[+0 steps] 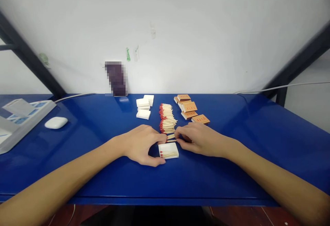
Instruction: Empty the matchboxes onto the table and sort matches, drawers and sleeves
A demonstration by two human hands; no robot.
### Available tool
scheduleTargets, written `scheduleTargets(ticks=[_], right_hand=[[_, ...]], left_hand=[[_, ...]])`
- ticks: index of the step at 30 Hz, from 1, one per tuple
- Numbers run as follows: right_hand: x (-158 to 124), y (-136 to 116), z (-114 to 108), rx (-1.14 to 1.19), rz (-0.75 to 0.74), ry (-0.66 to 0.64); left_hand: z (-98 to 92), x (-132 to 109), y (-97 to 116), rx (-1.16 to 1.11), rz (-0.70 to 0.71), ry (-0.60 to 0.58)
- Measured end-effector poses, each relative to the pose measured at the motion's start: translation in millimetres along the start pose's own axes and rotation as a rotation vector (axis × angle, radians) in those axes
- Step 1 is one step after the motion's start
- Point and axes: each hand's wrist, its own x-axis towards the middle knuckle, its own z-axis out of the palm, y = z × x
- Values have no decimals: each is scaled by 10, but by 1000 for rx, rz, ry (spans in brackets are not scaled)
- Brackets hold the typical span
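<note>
A white inner matchbox tray (168, 147) lies on the blue table with a few red-headed matches inside along its near edge. My left hand (143, 145) arches beside it, thumb and index finger apart; the thumb rests by the tray's near left corner. Its index fingertip is at the heads of a few loose matches (171, 136) just beyond the tray. From the other side, my right hand (199, 138) has its thumb and index finger closed at the plain end of one of these matches. Farther back lies a long pile of red-headed matches (167, 117).
Several white trays (143, 114) are gathered at the back left of the match pile. Several orange matchbox sleeves (189, 106) lie at the back right. A white earbud case (56, 123) and a white box (28, 123) are on the left. A pixelated dark object (117, 78) leans against the wall.
</note>
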Motion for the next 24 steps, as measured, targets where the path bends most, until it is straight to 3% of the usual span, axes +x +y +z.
scheduleTargets(ticks=[8,14,24], right_hand=[[-12,-5,-50,61,-7,4],[-24,3,-89,151,50,-65],[-44,-2,-125,119,111,-105]], left_hand=[[-39,1,-4,-15,-50,-29],[-83,1,-9,-41,-79,-46],[-84,6,-8,-36,-85,-51]])
